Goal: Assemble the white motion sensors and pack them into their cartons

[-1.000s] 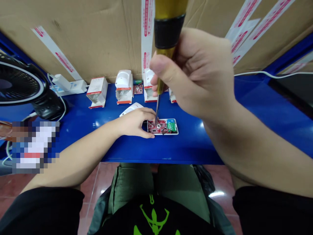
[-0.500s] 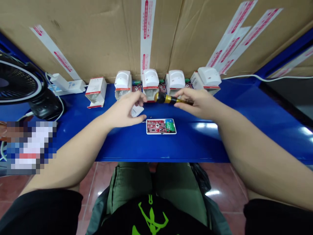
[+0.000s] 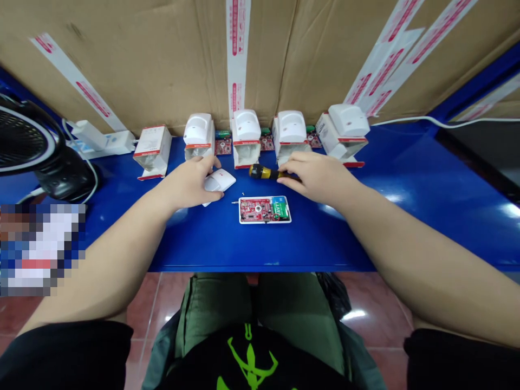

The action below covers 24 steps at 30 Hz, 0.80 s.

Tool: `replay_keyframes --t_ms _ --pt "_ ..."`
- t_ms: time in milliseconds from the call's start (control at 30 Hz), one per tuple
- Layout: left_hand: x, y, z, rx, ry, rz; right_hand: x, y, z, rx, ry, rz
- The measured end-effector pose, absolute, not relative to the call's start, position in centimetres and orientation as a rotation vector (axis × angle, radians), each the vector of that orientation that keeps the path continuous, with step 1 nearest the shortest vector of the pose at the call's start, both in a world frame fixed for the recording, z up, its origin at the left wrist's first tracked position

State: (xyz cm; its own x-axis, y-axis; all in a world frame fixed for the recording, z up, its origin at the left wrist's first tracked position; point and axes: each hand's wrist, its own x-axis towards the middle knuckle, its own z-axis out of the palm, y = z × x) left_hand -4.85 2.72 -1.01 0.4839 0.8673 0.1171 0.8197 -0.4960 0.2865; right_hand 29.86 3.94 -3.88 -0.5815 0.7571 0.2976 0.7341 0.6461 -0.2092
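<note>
The open sensor housing (image 3: 284, 218) lies flat on the blue table (image 3: 227, 249) in front of me, its long axis running left to right, nearly parallel to the table's near edge. Its red circuit board (image 3: 252, 210) faces up, with the green battery (image 3: 280, 208) at the right end. A tiny screw (image 3: 243, 194) lies just beyond the housing's far edge.

My left forearm slants in from the lower left, palm down. My left hand (image 3: 186, 181) is partly closed about the white sensor cover (image 3: 220, 180), thumb at its near edge and fingers at its far side. The cover lies aslant, its long axis rising toward the far right.

My right forearm comes in from the lower right. My right hand (image 3: 320, 174) is pinched round the screwdriver (image 3: 262, 172), thumb on the near side, fingers over the top. The screwdriver's butt points left; its tip is hidden by my hand. Past both hands stand the small white boxes (image 3: 152, 145).
</note>
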Motion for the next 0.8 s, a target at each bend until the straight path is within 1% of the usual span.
replay_keyframes --t_ms 100,267,367,467,667,800 --pt "-4.3 2.1 -0.2 2.455 1.444 0.503 30.4 3.4 -2.8 -1.127 -2.456 0.224" --pt "-2.9 1.0 -0.1 2.407 1.196 0.767 29.9 1.4 -1.1 -0.984 -2.597 0.709" --pt "-2.3 0.8 -0.5 2.457 0.995 0.811 28.7 0.4 -1.1 -1.057 -2.666 0.737" --pt "-1.9 0.7 -0.9 2.499 0.824 0.786 28.0 0.2 -1.6 -1.077 -2.583 0.734" --pt "-1.5 0.6 -1.7 2.507 0.726 0.780 27.7 0.4 -2.4 -0.914 -2.174 0.983" --pt "-1.1 0.5 -2.2 2.498 0.683 0.843 26.8 0.0 -2.7 -0.804 -2.044 1.097"
